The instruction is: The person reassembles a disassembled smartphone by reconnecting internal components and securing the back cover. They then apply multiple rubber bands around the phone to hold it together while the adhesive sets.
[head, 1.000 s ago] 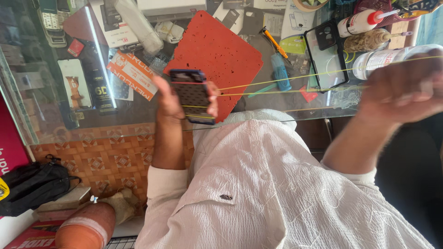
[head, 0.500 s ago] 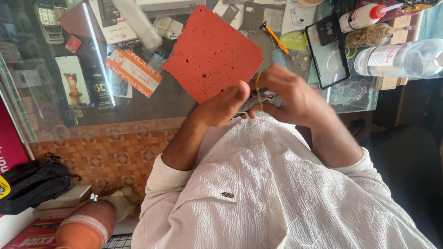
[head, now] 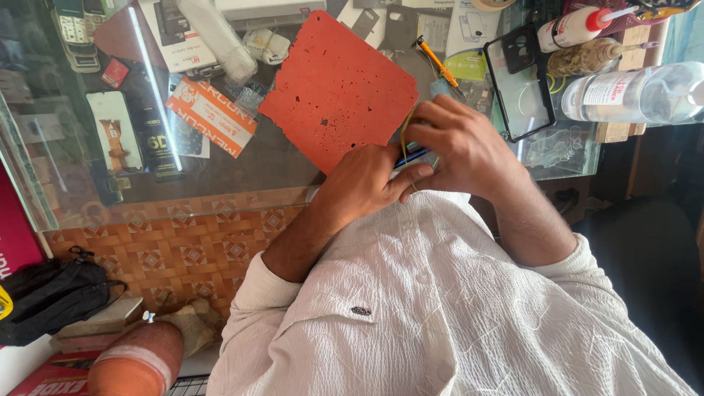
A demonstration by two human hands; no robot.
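Both hands meet at the counter's 3 o'clock edge: left hand and right hand pinch 1 small device, fingers narrow, yellow wire looping above. Better kept steady over the red mat.

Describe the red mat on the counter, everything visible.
The red mat is a flat, roughly square sheet, orange-red, looking like rubber or foam. Its surface is matte and pocked with small dark holes and nicks; the edges are ragged and the corners rounded. It lies flat on the glass counter, turned diamond-wise to the counter's edge. Nothing rests on its middle. Its near corner runs under the left hand; whether they touch is unclear. The right hand is just beside its right edge.
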